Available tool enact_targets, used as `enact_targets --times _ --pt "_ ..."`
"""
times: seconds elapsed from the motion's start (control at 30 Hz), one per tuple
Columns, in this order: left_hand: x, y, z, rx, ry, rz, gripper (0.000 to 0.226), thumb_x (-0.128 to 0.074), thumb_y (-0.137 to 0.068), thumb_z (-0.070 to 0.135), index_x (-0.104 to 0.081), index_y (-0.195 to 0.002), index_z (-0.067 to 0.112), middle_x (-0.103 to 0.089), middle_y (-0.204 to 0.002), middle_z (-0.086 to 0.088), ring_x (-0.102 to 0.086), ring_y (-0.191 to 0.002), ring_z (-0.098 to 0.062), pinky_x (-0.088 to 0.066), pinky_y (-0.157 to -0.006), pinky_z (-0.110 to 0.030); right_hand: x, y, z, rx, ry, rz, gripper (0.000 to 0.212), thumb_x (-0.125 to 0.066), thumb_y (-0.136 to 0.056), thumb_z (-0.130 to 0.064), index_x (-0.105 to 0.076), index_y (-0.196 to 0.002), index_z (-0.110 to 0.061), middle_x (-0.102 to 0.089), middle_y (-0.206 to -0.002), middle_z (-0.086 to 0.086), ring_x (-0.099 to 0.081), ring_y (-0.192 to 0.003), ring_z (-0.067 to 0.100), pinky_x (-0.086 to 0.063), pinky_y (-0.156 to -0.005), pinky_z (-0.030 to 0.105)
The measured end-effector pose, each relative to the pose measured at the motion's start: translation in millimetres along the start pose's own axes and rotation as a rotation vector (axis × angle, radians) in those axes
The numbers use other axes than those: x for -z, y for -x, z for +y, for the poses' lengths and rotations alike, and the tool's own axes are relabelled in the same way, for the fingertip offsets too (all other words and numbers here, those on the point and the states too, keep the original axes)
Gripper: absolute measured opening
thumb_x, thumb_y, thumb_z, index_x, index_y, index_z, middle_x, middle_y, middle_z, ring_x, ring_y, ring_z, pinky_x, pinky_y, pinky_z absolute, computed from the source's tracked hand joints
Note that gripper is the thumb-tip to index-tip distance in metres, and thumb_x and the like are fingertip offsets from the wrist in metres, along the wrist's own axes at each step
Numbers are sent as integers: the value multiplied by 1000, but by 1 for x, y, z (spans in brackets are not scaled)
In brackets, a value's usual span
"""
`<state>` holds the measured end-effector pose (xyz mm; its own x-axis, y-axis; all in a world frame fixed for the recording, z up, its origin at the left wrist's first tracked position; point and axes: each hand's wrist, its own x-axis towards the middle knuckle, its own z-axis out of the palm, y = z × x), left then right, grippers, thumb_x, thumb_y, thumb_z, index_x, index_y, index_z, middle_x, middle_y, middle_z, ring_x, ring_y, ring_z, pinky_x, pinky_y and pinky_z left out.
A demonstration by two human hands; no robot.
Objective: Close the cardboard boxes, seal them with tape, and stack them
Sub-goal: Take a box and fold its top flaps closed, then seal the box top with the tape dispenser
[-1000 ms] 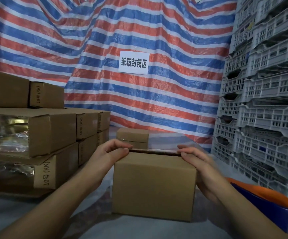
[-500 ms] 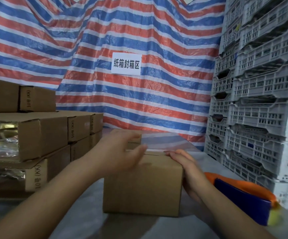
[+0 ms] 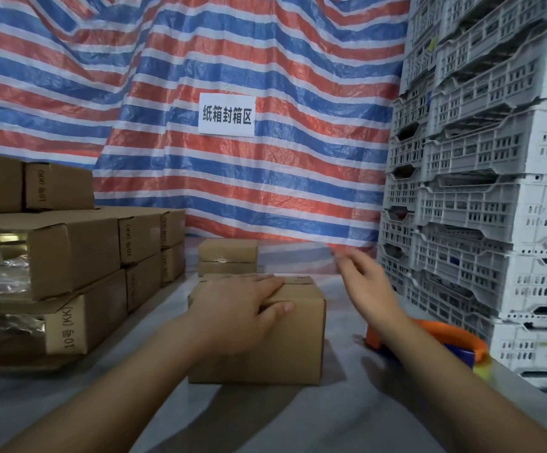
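Head view, only view supplied: the cardboard box point(image 3: 259, 335) sits near the middle of the bench point(image 3: 108, 416), flaps down, centre seam showing on top. Change vs. 1 s ago: both hands were then at the top edge, one per side; L hand point(image 3: 236, 308) has since slid over the lid and now lies flat on it, fingers straight across the seam, thumb down the front face, pressing not pinching. R hand point(image 3: 367, 282) has come off the box altogether and is in the air to the right of it, grip spread, holding nothing; motion-blurred. Tape dispenser point(image 3: 452, 341), orange and blue, lies toward the right edge of the bench, partly behind the R forearm. Whether tape is already on the seam: cannot tell. Assessment: closing step looks done, lid held shut by L hand; R hand prob. freed to fetch the dispenser. Sealed boxes point(image 3: 79, 256) stacked at the left edge; one small box point(image 3: 228, 256) just behind the working box.
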<state>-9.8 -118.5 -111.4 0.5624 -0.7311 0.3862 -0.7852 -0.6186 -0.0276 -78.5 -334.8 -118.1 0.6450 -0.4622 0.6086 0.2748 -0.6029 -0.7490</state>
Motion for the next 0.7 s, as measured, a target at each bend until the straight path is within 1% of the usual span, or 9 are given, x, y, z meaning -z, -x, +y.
enact_targets --times 0.07,0.13,0.2,0.27,0.33,0.43,0.5,0.6,0.7 --pt "0 0 0 1 -3 -4 65 -19 -93 72 -26 -151 42 -39 -153 15 -43 -135 -11 -42 -107 -42 25 -2 7 42 432 51 27 -51 -97 -46 -63 -95 -22 -68 -96 -2 -61 -88 21 -43 -70 30" --pt "1 -2 0 7 -6 -19 65 -20 -94 70 -26 -152 40 -37 -155 14 -40 -137 -12 -40 -109 -42 48 3 16 -25 842 79 45 -47 -92 -60 -53 -95 -16 -65 -97 9 -58 -82 30 -42 -67 34" --pt "2 -2 0 19 -14 -33 66 -20 -94 70 -26 -152 40 -36 -155 13 -40 -138 -13 -40 -109 -43 63 15 28 -100 1090 58 58 -41 -88 -73 -52 -96 -16 -66 -101 12 -64 -88 33 -41 -65 35" --pt "3 -2 1 27 -13 -41 66 -20 -95 70 -26 -153 39 -35 -156 11 -39 -139 -15 -39 -109 -44 76 27 36 -190 1199 22 71 -36 -82 -82 -60 -95 -16 -69 -100 9 -68 -92 31 -40 -64 34" --pt "5 -2 2 29 -9 -46 66 -21 -95 69 -25 -153 38 -35 -157 10 -39 -139 -15 -39 -109 -44 85 35 45 -262 1267 -42 72 -33 -80 -86 -60 -86 -20 -71 -97 4 -68 -90 26 -43 -63 33" --pt "8 -1 2 34 -14 -63 67 -21 -94 70 -23 -154 38 -32 -158 10 -37 -141 -16 -38 -110 -43 87 42 57 -276 1270 -162 64 -39 -83 -80 -64 -97 -23 -71 -103 0 -68 -95 22 -49 -71 31" --pt "10 0 1 31 -8 -71 68 -21 -94 70 -23 -154 38 -31 -159 11 -34 -142 -16 -36 -112 -43 85 44 61 -219 1269 -158 56 -44 -86 -76 -64 -97 -25 -71 -101 -1 -69 -93 21 -46 -68 30" --pt "11 -1 0 48 70 -80 65 -18 -94 71 -28 -152 41 -35 -156 12 -37 -140 -15 -36 -112 -42 83 36 57 -192 1205 -48 53 -47 -87 -73 -55 -75 -23 -63 -77 -4 -69 -80 21 -43 -59 29" --pt "14 -2 0 156 350 -126 65 -12 -90 75 -32 -146 50 -43 -152 8 -40 -137 -20 -31 -111 -44 82 11 34 -224 834 41 58 -54 -90 -66 -61 -61 -16 -63 -55 -1 -65 -54 16 -43 -48 27"
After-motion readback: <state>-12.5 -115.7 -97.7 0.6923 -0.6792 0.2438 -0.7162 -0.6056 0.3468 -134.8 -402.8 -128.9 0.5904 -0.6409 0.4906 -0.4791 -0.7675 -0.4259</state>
